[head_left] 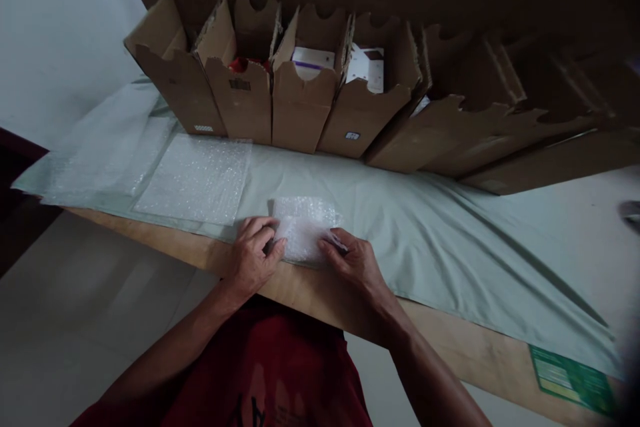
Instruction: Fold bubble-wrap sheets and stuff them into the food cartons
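Observation:
A small folded piece of bubble wrap (305,230) lies near the table's front edge, between my two hands. My left hand (255,253) grips its left side, thumb on top and fingers curled. At the right side, my right hand (353,257) pinches a raised edge of the wrap between thumb and fingers. Whether anything is inside the wrap cannot be made out. To the left, a flat sheet of bubble wrap (197,177) rests on the pale green cloth (400,227).
More clear bubble wrap sheets (100,147) are piled at the far left. A row of open cardboard bins (300,113) stands along the back, some holding white boxes (367,67). The wooden table edge (200,243) runs in front. A green printed sheet (570,377) lies at the right.

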